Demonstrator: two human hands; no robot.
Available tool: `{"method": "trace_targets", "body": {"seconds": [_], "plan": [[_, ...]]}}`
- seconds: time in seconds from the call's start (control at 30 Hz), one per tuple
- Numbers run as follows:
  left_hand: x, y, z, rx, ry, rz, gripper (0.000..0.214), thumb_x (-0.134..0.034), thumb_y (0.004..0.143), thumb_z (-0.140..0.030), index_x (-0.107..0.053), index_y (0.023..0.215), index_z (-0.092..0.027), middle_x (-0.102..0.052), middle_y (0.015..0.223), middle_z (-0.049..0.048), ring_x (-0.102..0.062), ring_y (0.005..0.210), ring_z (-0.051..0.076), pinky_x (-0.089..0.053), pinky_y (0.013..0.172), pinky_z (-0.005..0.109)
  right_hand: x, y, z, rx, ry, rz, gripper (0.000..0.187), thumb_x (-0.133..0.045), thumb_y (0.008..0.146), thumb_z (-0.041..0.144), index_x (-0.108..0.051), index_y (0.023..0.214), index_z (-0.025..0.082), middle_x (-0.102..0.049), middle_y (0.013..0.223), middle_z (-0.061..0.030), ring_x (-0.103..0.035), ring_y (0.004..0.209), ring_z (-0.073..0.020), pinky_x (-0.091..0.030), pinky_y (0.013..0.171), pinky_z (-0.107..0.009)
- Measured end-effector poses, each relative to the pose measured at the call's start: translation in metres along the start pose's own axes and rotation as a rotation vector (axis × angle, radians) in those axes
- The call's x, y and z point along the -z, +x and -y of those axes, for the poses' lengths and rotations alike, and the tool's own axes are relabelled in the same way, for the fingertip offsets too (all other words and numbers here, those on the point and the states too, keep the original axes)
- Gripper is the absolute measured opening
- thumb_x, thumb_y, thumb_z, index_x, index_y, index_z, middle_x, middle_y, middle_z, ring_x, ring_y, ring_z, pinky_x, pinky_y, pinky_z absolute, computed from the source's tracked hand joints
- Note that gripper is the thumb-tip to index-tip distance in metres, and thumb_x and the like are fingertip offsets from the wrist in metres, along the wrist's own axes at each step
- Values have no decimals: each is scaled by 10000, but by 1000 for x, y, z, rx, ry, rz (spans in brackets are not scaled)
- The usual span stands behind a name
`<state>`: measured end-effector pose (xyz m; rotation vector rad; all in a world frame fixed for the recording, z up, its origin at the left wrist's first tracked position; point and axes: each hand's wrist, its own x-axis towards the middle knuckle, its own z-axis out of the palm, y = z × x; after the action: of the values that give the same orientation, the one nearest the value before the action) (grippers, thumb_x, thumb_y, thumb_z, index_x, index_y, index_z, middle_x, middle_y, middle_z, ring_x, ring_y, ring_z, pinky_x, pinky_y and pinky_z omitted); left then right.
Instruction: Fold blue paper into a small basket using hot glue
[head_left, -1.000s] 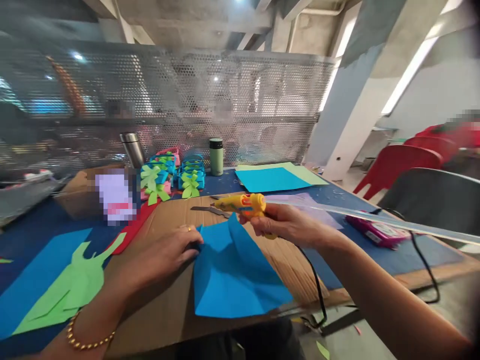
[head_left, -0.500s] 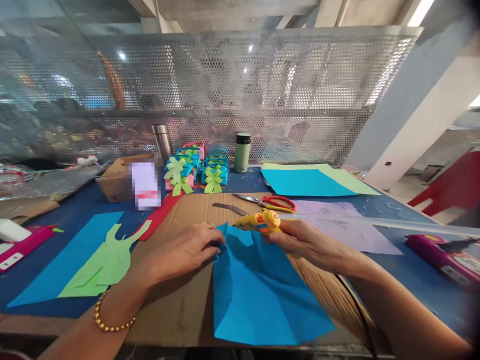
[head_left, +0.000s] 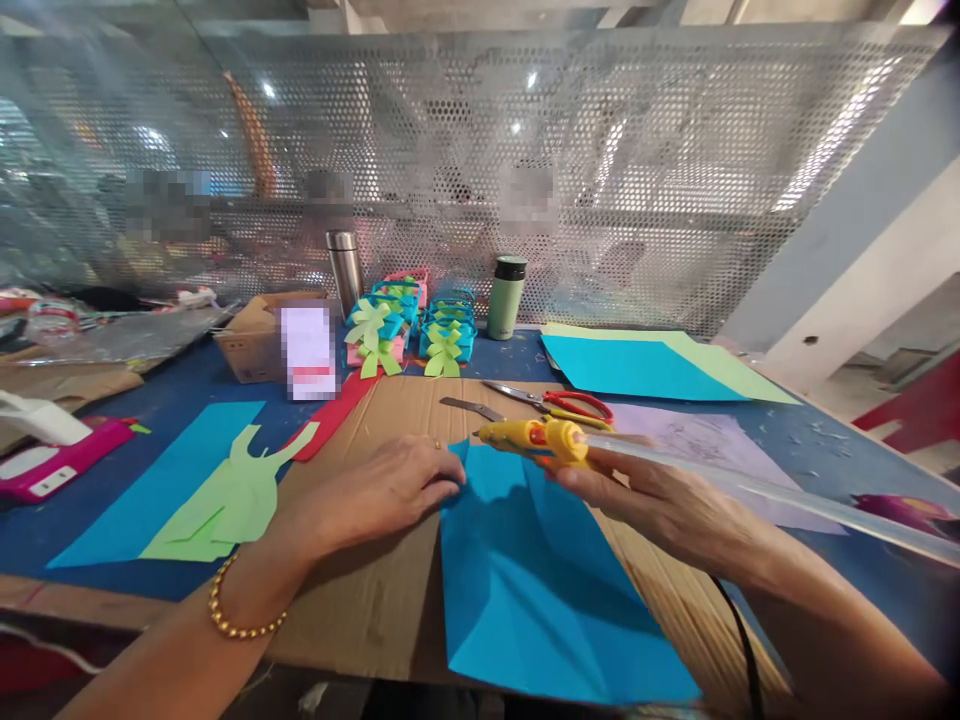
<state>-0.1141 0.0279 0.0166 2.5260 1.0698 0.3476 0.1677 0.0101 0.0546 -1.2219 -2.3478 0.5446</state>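
My right hand [head_left: 660, 500] grips a yellow glue gun [head_left: 536, 438] with a long clear glue stick [head_left: 757, 490] running out its back to the right. Its nozzle points left, just above the top edge of a creased blue paper sheet [head_left: 540, 580]. My left hand [head_left: 382, 490], with a ring and a gold bracelet, presses its fingertips on the sheet's upper left corner. The sheet lies on a brown cardboard mat [head_left: 360, 610].
Red-handled scissors [head_left: 559, 402] lie behind the glue gun. Blue paper baskets with green bows [head_left: 420, 335], a steel flask [head_left: 345, 268], a green bottle [head_left: 506, 297] and a small box [head_left: 251, 340] stand at the back. Blue and green sheets [head_left: 645, 365] lie right, green cutouts [head_left: 225, 505] left.
The view has swung left and down. The glue gun has come down nearer the blue sheet's top edge. My left hand stays on the sheet's corner.
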Motion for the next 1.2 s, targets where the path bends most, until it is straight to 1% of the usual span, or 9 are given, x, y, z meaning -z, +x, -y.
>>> {"method": "trace_targets", "body": {"seconds": [0.1, 0.2, 0.37, 0.47, 0.63, 0.8, 1.0, 1.1, 1.2], "plan": [[2, 0, -3, 32, 25, 5, 260, -472, 1011, -326, -716, 1007, -236, -733, 924, 40, -659, 894, 219, -424, 760, 323, -3, 4, -2, 4, -35, 10, 421, -468, 956, 580, -692, 862, 235, -671, 802, -36, -582, 726, -216, -476, 666, -326], [4, 1, -5, 47, 45, 6, 225, -504, 993, -301, -721, 977, -244, -737, 887, 31, -665, 858, 219, -397, 697, 318, -6, 5, -8, -3, -61, 22, 426, -475, 958, 576, -699, 862, 227, -676, 804, -33, -590, 741, -215, -478, 688, -319], [4, 1, -7, 32, 90, 4, 195, -521, 988, -288, -713, 981, -251, -745, 922, 24, -663, 869, 225, -374, 684, 321, -7, 7, -11, 3, -90, 23, 447, -476, 956, 586, -690, 822, 217, -664, 775, -25, -573, 722, -200, -458, 684, -307], [4, 1, -8, 16, 95, -10, 196, -516, 991, -278, -709, 991, -247, -741, 917, 24, -660, 860, 221, -367, 680, 324, -9, 8, -13, -5, -117, 16, 464, -476, 953, 595, -660, 772, 209, -619, 708, -13, -525, 660, -177, -423, 642, -296], [2, 0, -7, 14, 87, -27, 192, -518, 994, -282, -707, 991, -249, -738, 908, 21, -660, 852, 220, -365, 668, 328, -10, 9, -13, 4, -150, 20, 453, -467, 965, 586, -638, 786, 207, -606, 704, -7, -503, 642, -166, -380, 608, -287], [1, 0, -6, 24, 73, -44, 219, -508, 998, -295, -720, 994, -242, -739, 885, 39, -673, 850, 223, -380, 675, 323, -4, 12, -9, 31, -183, 39, 458, -454, 973, 589, -632, 779, 213, -611, 698, -9, -522, 631, -171, -378, 603, -289], [3, -1, -8, 48, 68, -38, 230, -498, 998, -290, -722, 1022, -243, -753, 898, 48, -685, 828, 222, -374, 655, 308, -3, 18, -11, 82, -159, 68, 444, -469, 971, 578, -641, 763, 225, -597, 668, 5, -498, 601, -155, -388, 589, -283], [4, -1, -9, 62, 52, -41, 250, -489, 1002, -313, -729, 1027, -247, -756, 902, 52, -687, 836, 223, -384, 674, 304, -4, 19, -9, 34, -163, 59, 473, -461, 970, 590, -682, 793, 211, -646, 703, -14, -551, 641, -171, -413, 617, -289], [5, 0, -10, 74, 31, -40, 269, -482, 1002, -326, -736, 1044, -247, -757, 904, 59, -689, 851, 224, -395, 701, 302, -5, 19, -9, -70, -144, 103, 481, -457, 962, 617, -722, 933, 217, -704, 809, -24, -614, 709, -194, -433, 645, -291]]}}
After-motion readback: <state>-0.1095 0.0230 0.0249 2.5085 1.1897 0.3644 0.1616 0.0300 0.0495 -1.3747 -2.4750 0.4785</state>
